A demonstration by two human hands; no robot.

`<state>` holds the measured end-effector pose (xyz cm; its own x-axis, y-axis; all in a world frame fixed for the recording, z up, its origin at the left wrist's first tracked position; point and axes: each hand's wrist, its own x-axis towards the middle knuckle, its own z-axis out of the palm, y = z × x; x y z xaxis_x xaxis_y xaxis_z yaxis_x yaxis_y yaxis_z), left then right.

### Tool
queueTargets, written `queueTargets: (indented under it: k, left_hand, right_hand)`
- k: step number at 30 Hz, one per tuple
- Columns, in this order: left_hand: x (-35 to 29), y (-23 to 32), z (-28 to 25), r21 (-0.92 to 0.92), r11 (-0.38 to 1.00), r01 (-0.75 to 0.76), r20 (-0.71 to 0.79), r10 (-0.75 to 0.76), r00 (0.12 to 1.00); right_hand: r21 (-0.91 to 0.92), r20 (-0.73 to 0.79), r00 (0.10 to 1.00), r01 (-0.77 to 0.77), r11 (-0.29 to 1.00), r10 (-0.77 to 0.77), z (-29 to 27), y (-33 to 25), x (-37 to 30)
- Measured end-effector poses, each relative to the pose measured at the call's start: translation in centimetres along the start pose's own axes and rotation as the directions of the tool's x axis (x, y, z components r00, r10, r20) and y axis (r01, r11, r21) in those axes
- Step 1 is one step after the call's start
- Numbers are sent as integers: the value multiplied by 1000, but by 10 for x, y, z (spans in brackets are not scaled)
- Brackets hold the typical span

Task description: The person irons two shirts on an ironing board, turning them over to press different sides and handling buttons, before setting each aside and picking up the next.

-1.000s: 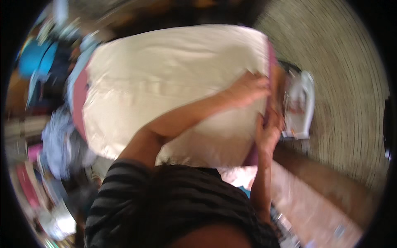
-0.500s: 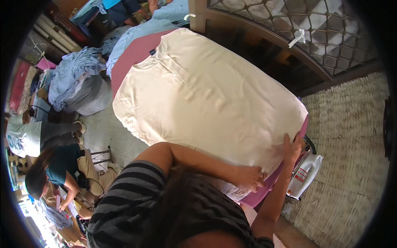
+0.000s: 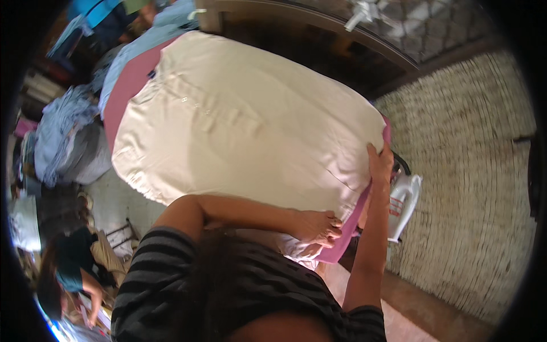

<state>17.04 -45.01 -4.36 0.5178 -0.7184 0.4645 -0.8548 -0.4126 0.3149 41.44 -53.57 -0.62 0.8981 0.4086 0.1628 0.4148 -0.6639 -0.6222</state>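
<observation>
A cream short-sleeved shirt (image 3: 239,137) with a buttoned placket lies spread over a maroon ironing board (image 3: 128,94), its neck toward the far left. My left hand (image 3: 316,227) is closed at the shirt's hem near the board's front right corner, fingers curled on the cloth. At the right end, my right hand (image 3: 380,162) grips the hem's edge between thumb and fingers. Small creases run through the fabric between both hands. Just right of my right forearm rests a white iron (image 3: 405,208), partly hidden by that arm.
Light blue garments (image 3: 62,128) are heaped on a grey bundle at the left. A seated person (image 3: 74,268) works at lower left; other people stand behind at top left. A dark framed lattice panel (image 3: 319,34) borders the board's far side. Textured matting (image 3: 456,171) covers the right.
The whole view has shifted, so the board, shirt and iron appear farther left and higher. Both hands stay at the hem; creases near my right hand show more.
</observation>
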Motion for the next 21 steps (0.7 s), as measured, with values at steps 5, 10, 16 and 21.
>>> queueTargets:
  k: [5,10,16,21]
  left_hand:
    - [-2,-4,-2,-59,997,40,-22,-42,999]
    - [4,-1,0,-143,989,-35,-205,5,979]
    - [14,21,8,-257,965,55,-236,-118,964]
    - [28,23,24,-104,989,106,-257,-130,958]
  right_hand:
    - [131,135,987,-100,986,83,4,-12,28]
    - [-253,44,996,80,964,-71,9,21,60]
    - [152,-140,990,22,988,0,12,-2,26]
    - [264,-183,971,-104,959,156,19,-12,25]
